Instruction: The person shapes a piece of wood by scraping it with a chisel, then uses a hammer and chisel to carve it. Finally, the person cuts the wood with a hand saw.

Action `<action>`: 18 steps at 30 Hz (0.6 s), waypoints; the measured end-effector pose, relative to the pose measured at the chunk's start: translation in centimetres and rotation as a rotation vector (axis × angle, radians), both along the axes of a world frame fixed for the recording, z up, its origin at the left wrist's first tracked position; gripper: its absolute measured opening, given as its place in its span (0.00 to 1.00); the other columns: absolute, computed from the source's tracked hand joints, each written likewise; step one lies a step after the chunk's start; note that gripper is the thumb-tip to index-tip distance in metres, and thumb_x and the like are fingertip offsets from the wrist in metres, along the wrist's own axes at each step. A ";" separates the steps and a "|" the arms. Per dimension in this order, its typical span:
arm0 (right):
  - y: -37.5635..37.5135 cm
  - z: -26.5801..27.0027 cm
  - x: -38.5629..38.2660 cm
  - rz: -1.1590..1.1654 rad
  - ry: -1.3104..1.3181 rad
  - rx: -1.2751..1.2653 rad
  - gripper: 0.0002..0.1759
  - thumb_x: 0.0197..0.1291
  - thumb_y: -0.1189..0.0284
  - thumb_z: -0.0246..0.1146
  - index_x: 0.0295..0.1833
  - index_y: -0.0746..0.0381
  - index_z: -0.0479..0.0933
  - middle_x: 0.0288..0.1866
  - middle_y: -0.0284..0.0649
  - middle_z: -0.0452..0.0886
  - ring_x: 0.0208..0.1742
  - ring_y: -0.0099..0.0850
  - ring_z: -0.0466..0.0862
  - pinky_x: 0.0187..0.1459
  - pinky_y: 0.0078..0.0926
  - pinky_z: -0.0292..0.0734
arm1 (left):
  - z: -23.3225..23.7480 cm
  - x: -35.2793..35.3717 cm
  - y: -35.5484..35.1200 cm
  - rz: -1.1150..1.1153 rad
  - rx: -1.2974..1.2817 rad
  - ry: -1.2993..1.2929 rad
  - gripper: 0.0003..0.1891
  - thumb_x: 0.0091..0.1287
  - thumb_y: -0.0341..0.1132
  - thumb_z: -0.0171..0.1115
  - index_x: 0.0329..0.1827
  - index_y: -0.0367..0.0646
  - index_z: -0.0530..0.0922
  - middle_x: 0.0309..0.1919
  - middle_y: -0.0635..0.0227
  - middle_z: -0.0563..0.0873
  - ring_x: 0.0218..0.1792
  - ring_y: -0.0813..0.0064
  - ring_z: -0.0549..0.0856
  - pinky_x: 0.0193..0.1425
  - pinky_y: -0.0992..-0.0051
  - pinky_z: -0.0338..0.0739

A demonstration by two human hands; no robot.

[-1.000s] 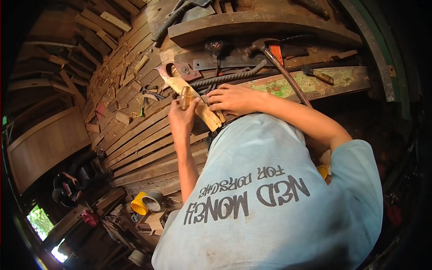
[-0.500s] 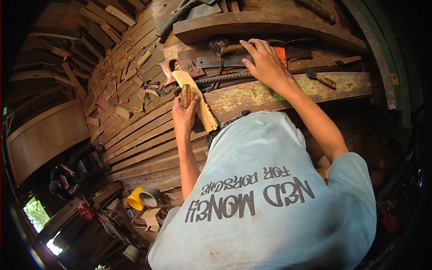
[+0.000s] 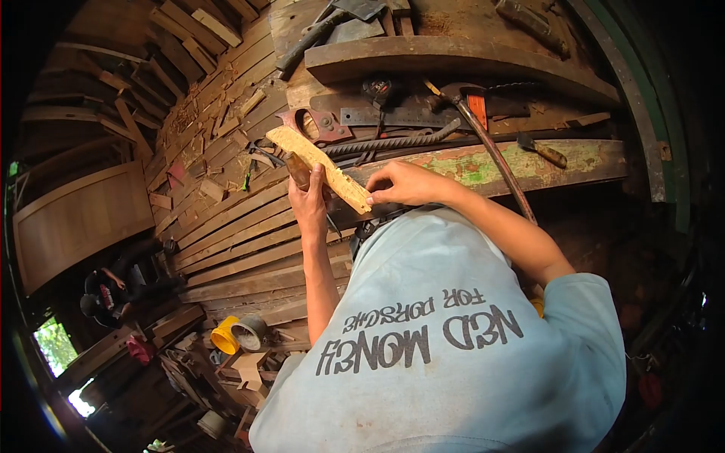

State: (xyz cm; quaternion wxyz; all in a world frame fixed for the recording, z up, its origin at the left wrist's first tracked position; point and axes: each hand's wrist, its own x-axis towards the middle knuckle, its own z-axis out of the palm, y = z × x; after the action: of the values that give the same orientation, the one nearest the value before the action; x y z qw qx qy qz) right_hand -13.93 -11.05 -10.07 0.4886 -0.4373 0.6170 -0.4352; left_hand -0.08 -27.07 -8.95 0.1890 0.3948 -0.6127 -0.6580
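My left hand (image 3: pixel 308 205) is closed around a chisel (image 3: pixel 297 167), its wooden handle pointing up and part of a thin dark blade showing below the hand. The thumb lies against a pale, roughly shaped strip of wood (image 3: pixel 326 167), which slants over the bench edge towards my body. At the strip's lower end, my right hand (image 3: pixel 408 183) pinches it between thumb and fingers. A long-handled hammer-like tool (image 3: pixel 495 151) leans across the bench plank (image 3: pixel 483 162), beyond the right forearm. Beside the strip's upper end is a handsaw with a red handle (image 3: pixel 326 124).
Behind the strip lie a twisted metal bar (image 3: pixel 400 141), a steel ruler (image 3: pixel 408 118) and a tape measure (image 3: pixel 377 90). A small wooden-handled blade (image 3: pixel 544 151) rests on the plank. A thick curved beam (image 3: pixel 461 64) stands behind. Another person (image 3: pixel 106 294) is at far left.
My right hand has come down from the tools at the back to the strip's lower end. The hammer-like tool now shows uncovered. My left hand has tilted the chisel handle leftwards.
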 end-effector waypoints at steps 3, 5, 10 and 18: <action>-0.1 0.5 0.0 -0.021 0.073 0.024 0.19 0.57 0.62 0.67 0.44 0.68 0.81 0.33 0.42 0.84 0.35 0.26 0.80 0.40 0.26 0.75 | 0.2 -0.4 0.2 0.028 -0.007 0.004 0.13 0.68 0.42 0.62 0.43 0.43 0.72 0.21 0.78 0.75 0.16 0.90 0.69 0.16 0.85 0.61; -0.1 1.0 0.1 -0.016 0.066 0.040 0.19 0.55 0.61 0.68 0.43 0.68 0.81 0.32 0.42 0.83 0.34 0.28 0.80 0.40 0.27 0.75 | 0.3 -0.5 0.2 0.047 -0.010 0.017 0.13 0.68 0.42 0.62 0.43 0.43 0.72 0.21 0.78 0.75 0.16 0.89 0.69 0.16 0.85 0.61; 0.0 1.3 0.0 -0.019 0.171 0.037 0.22 0.52 0.61 0.69 0.45 0.67 0.81 0.30 0.43 0.82 0.33 0.30 0.80 0.38 0.28 0.75 | -0.1 -0.7 0.3 0.110 -0.056 -0.028 0.14 0.67 0.40 0.64 0.43 0.39 0.71 0.29 0.71 0.80 0.25 0.84 0.77 0.26 0.81 0.72; 0.7 1.3 0.5 -0.125 0.324 -0.139 0.19 0.55 0.68 0.63 0.48 0.69 0.79 0.36 0.49 0.83 0.38 0.44 0.83 0.43 0.36 0.76 | -1.0 -0.9 -0.2 0.119 -0.212 -0.093 0.15 0.66 0.39 0.65 0.42 0.37 0.71 0.32 0.66 0.80 0.32 0.78 0.79 0.38 0.77 0.74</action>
State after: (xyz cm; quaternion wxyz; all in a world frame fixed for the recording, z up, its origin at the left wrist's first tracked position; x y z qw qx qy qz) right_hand -13.45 -10.31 -8.74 0.3236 -0.4951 0.6820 -0.4301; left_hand -0.95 -27.26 -9.98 0.2398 0.4382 -0.6626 -0.5581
